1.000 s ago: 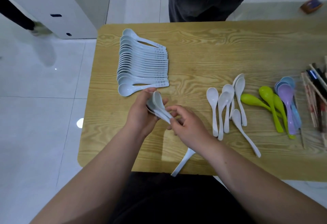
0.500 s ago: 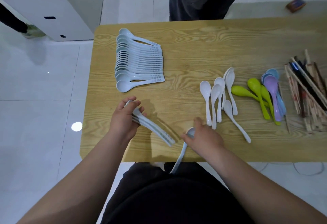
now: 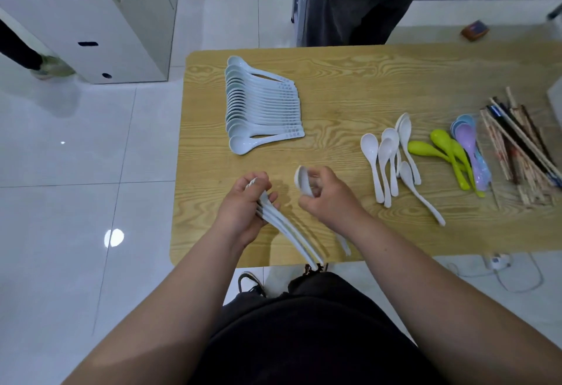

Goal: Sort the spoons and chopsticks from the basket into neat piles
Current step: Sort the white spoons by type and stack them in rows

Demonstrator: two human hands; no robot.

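Several spoons (image 3: 291, 235) clamped in L hand (image 3: 243, 206), bowls hidden; R hand (image 3: 328, 199) fingers curled round single spoon (image 3: 303, 180), handle mostly hidden.

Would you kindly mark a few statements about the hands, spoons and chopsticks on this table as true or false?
1. The left hand grips a bundle of spoons. True.
2. The right hand holds nothing. False: it holds a single spoon, bowl up.
3. The green spoons lie between the white spoons and the chopsticks. True.
4. The spoon row lies at the right end of the table. False: it lies near the far left corner, and the chopsticks are at the right end.
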